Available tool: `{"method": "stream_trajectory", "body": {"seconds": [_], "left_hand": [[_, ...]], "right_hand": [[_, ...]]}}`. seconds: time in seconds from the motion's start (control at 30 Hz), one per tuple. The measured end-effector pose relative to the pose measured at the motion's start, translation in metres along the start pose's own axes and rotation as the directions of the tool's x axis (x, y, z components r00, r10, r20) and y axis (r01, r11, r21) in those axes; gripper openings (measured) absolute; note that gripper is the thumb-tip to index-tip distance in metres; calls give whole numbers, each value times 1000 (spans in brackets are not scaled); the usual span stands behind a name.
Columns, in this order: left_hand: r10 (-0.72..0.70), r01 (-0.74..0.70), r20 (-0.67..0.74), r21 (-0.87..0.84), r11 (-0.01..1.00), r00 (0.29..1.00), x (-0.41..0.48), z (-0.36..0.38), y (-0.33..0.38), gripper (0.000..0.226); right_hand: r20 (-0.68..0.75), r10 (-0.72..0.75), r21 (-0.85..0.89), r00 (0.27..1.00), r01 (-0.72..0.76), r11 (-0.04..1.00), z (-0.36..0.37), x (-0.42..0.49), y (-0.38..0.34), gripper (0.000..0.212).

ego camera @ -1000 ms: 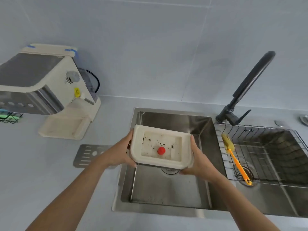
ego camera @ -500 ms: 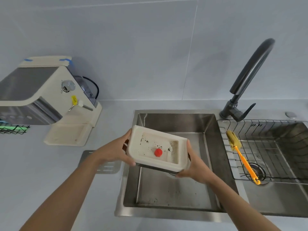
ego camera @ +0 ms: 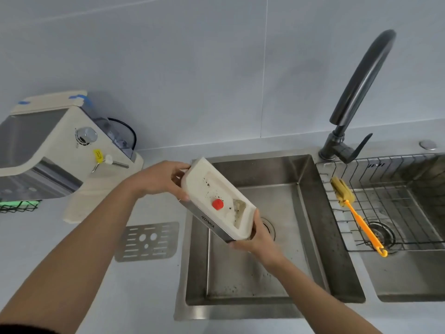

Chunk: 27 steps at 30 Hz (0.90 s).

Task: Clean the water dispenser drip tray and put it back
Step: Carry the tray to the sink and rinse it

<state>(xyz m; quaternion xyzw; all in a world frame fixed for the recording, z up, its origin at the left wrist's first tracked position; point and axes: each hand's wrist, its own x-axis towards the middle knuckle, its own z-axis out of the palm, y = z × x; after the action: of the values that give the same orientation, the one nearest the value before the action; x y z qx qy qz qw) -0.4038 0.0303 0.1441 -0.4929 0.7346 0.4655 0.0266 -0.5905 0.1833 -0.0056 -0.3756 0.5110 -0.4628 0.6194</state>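
Note:
I hold the white drip tray (ego camera: 204,182) tilted steeply over the left sink basin (ego camera: 289,206), its right end low. Dark specks dot its inside, a red float (ego camera: 217,204) sits in it, and dirty water pools at the low end. My left hand (ego camera: 160,181) grips the raised upper-left end. My right hand (ego camera: 258,239) holds the low end from beneath. The tray's slotted metal cover (ego camera: 147,241) lies flat on the counter left of the sink. The cream water dispenser (ego camera: 55,150) stands at the far left.
A black curved faucet (ego camera: 356,92) rises between the two basins. The right basin holds a wire rack (ego camera: 385,201) with a yellow brush on an orange handle (ego camera: 356,213). A black wire basket (ego camera: 16,206) sits at the left edge.
The tray went from nearly level to steeply tilted, right end down. My left hand rose with its end and my right hand dropped lower over the basin.

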Motion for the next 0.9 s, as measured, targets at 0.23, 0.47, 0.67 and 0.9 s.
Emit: {"method": "stream_trajectory", "body": {"seconds": [0.23,0.47,0.67,0.9], "left_hand": [[-9,3,52,112,994,999,46,-10,48,49],[-26,-3,126,225,974,992,83,8,83,17],[-53,18,138,246,969,989,97,23,92,24],[-32,-7,135,276,961,990,104,37,93,22]], "right_hand": [[-32,134,297,990,-118,948,28,14,17,95],[29,159,679,987,-136,722,36,15,14,45],[50,193,784,980,-158,600,36,13,14,59],[57,193,828,980,-154,539,35,11,15,65]]}}
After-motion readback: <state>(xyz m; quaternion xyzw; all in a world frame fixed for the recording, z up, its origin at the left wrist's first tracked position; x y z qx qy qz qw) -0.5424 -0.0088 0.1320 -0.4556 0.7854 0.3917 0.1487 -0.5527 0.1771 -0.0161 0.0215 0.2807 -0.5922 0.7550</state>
